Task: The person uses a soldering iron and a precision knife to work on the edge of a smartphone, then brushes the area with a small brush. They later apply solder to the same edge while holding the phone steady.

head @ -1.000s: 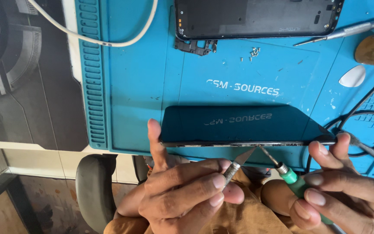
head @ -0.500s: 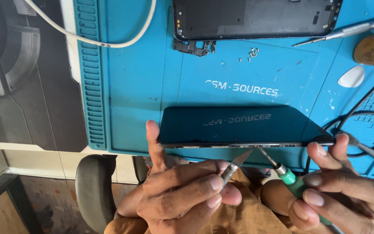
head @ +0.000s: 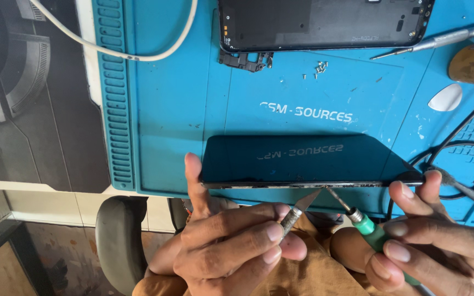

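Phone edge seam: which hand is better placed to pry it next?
Probably left. The left hand has its flat blade at the phone edge; the right hand angles a green-handled tool there.

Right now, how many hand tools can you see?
3: a blade in the left hand, a green-collared screwdriver in the right hand, a metal tool lying top right. Others may be hidden.

The phone screen (head: 303, 159) at centre frame is glossy dark glass, mirroring the matt blue rubbery mat (head: 193, 93), which is ribbed at its left edge. The blade (head: 305, 201) is dull metal on a knurled metal handle; the screwdriver (head: 364, 223) has a green plastic collar. The white cable (head: 116, 52) at upper left looks smooth.
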